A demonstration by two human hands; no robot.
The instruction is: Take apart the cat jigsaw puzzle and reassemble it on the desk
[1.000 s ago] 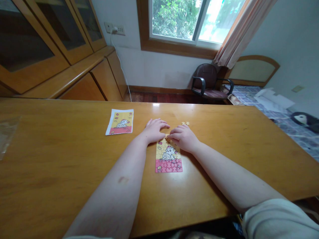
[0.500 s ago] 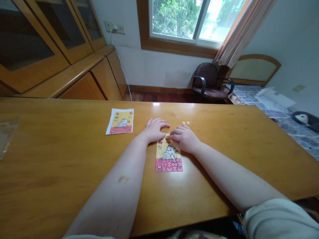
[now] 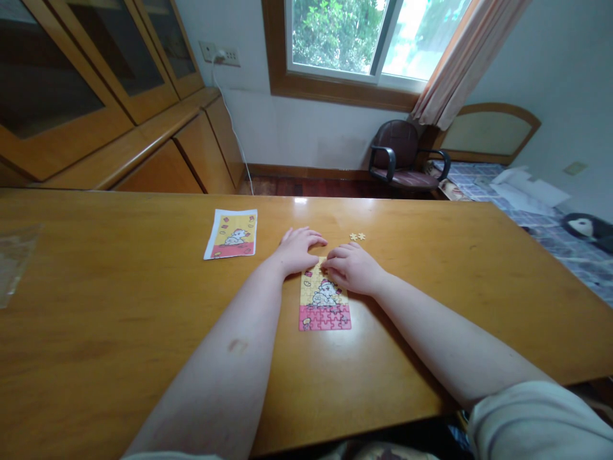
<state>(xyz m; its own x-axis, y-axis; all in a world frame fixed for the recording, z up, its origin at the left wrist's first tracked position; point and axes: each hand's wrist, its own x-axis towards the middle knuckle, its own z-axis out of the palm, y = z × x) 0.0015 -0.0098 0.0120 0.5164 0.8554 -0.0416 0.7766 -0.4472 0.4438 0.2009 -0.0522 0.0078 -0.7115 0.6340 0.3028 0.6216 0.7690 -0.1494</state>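
A jigsaw puzzle (image 3: pixel 325 317) lies on the table, yellow above with a white cartoon animal and pink along the near side. My left hand (image 3: pixel 301 248) rests flat over its far left corner, fingers stretched out and apart. Over the puzzle's far right part, my right hand (image 3: pixel 353 268) has its fingertips pinched together at a small yellow puzzle piece, mostly hidden by the fingers. Two loose puzzle pieces (image 3: pixel 357 236) sit just beyond the right hand. To the left is a reference picture card (image 3: pixel 233 235) showing the same animal.
The wooden table (image 3: pixel 143 287) extends to both sides. A clear plastic bag (image 3: pixel 16 259) lies at its left edge. Beyond the table stand a wooden cabinet (image 3: pixel 158 144), an armchair (image 3: pixel 400 153) and a bed (image 3: pixel 550 223) with a checked cover.
My right fingertips have shifted very slightly toward me over the puzzle. My left hand, the loose pieces and the card stay where they were.
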